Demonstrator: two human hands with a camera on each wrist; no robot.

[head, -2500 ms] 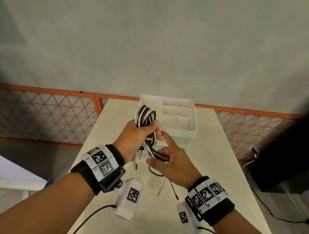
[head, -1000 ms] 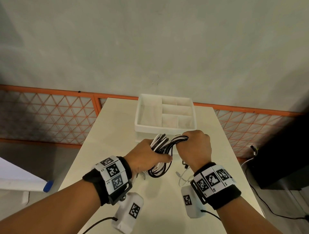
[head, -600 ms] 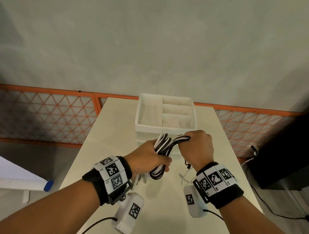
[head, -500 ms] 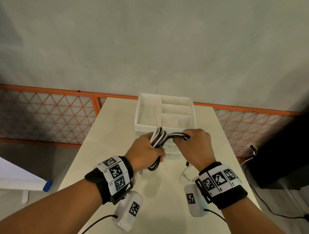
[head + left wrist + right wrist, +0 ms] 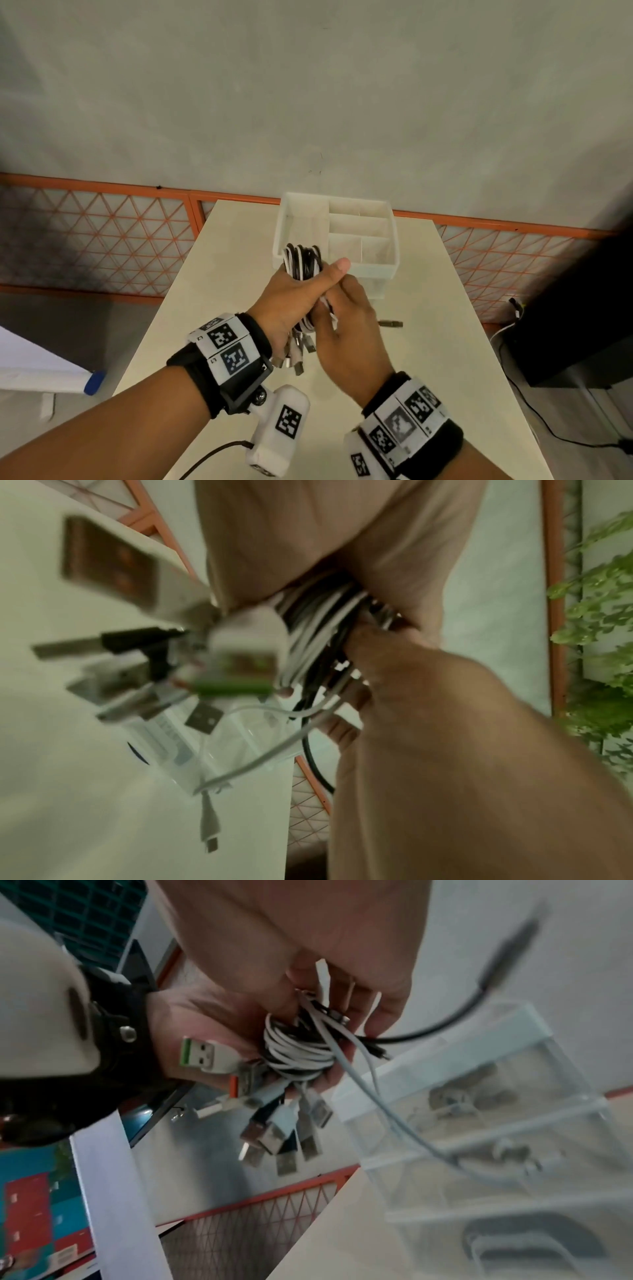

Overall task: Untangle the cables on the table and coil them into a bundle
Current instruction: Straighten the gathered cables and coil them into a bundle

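A coil of black and white cables (image 5: 302, 261) stands upright in my left hand (image 5: 297, 291), whose fingers and thumb wrap its middle. Several USB plugs (image 5: 295, 356) dangle below that fist. My right hand (image 5: 344, 317) is pressed against the coil's lower right side, its fingers curled round loose cable ends (image 5: 337, 1026). A black loose end with a plug (image 5: 390, 323) sticks out to the right. In the left wrist view the cable bundle (image 5: 318, 631) sits between both hands, with blurred plugs (image 5: 137, 656) to its left. The right wrist view shows the coil (image 5: 298, 1053) in my left palm.
A white compartment organiser (image 5: 363, 270) stands on the cream table (image 5: 428, 359) just beyond my hands. Orange lattice fencing (image 5: 102, 240) runs behind the table. A dark box and floor cables (image 5: 565, 325) lie to the right.
My right hand left the coil's upper right end and came down to its lower side. The coil has turned upright in my left hand, which has risen a little towards the organiser.
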